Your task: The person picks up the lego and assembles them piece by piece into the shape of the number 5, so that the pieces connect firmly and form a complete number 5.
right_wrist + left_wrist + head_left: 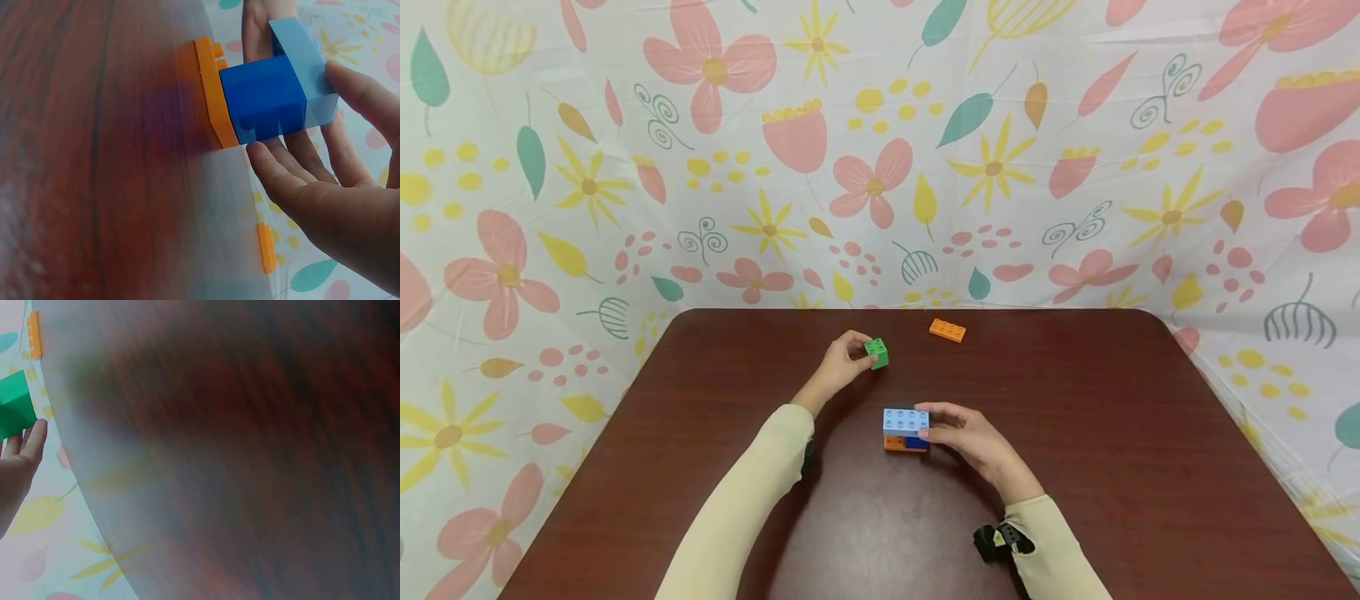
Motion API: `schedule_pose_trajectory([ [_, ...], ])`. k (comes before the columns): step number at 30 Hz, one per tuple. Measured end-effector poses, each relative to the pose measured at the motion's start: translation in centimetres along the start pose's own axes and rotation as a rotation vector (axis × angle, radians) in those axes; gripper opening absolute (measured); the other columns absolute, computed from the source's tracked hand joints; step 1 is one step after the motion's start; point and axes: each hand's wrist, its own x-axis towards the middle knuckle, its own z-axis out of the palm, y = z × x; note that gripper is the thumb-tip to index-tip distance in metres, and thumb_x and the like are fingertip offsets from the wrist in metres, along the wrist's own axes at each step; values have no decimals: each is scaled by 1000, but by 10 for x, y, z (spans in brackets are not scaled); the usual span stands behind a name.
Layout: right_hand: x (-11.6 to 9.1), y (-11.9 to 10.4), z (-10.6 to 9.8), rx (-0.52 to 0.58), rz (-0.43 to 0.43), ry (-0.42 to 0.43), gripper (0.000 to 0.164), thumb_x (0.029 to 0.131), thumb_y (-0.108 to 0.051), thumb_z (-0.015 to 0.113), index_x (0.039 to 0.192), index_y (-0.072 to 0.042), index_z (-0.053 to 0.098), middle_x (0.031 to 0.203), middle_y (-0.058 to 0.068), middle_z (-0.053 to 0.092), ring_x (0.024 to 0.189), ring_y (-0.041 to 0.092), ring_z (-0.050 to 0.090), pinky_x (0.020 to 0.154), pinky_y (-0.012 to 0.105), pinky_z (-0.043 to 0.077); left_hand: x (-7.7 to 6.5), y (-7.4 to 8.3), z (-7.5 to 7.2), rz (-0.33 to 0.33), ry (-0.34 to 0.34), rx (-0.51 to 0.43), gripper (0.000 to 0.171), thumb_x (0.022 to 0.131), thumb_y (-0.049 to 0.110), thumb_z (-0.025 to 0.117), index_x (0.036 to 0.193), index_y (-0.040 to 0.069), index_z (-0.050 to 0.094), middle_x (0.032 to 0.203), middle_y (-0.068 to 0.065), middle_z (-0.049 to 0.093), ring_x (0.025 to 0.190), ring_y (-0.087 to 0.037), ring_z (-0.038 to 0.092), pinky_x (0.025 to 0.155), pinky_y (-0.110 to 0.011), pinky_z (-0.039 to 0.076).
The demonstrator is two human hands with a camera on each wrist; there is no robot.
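Observation:
My left hand (841, 362) pinches a small green toy brick (877, 354) between thumb and fingers, toward the far side of the table. In the left wrist view the green brick (15, 406) shows at the left edge, above the fingers. Closer in, my right hand (973, 437) grips the right end of a light blue brick (901, 420). That brick sits on top of a dark blue brick (265, 97), which stands on one end of an orange plate brick (214, 94). Bare studs show at the plate's other end.
Another orange plate brick (947, 331) lies near the table's back edge, right of the green brick. The dark brown table (1075, 417) meets a floral cloth (872, 250) behind it. A black wrist camera (1000, 540) is strapped over the right sleeve.

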Motion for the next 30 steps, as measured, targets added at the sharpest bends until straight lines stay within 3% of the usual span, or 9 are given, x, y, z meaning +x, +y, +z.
schedule_pose_trajectory([
  [13, 0, -1, 1, -2, 13, 1, 52, 84, -18, 76, 131, -4, 58, 131, 15, 54, 112, 20, 58, 99, 39, 44, -13, 4, -8, 42, -66, -62, 30, 89, 12, 71, 116, 7, 60, 114, -9, 66, 108, -26, 58, 91, -38, 50],
  [19, 1, -1, 0, -4, 8, -2, 52, 84, -18, 76, 131, -4, 58, 131, 15, 55, 111, 20, 58, 98, 38, 44, -24, 8, -11, 61, -105, -108, 33, 88, 11, 70, 119, 3, 60, 111, -13, 66, 106, -28, 59, 86, -38, 51],
  [30, 1, -1, -1, -2, 12, 9, 51, 83, -17, 77, 129, -4, 60, 129, 14, 55, 104, 18, 60, 97, 37, 46, -38, 13, -16, 92, -94, -147, 29, 87, 6, 71, 115, 5, 63, 105, -9, 66, 100, -22, 60, 81, -31, 51],
])
